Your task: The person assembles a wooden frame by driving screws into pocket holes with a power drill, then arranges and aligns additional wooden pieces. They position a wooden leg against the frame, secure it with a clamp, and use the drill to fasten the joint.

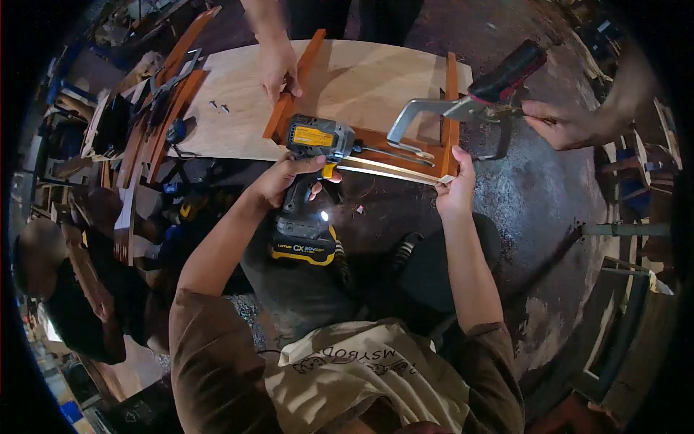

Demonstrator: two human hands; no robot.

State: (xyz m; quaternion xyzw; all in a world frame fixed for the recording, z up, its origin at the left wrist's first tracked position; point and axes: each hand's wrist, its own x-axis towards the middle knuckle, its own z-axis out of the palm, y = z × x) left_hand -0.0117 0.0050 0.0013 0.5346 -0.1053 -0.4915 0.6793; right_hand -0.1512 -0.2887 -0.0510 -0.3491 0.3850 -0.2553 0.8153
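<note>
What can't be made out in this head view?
All in the head view:
- Left hand: some fingers hidden by the drill.
- Drill bit: tip contact too small to tell.
- Small pieces on the pale board: too small to identify.
- Co-worker opposite: head cut off by the top edge.

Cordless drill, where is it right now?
The cordless drill is just left of centre in the head view, held in your left hand, its long bit pointing right toward your right hand.
</note>
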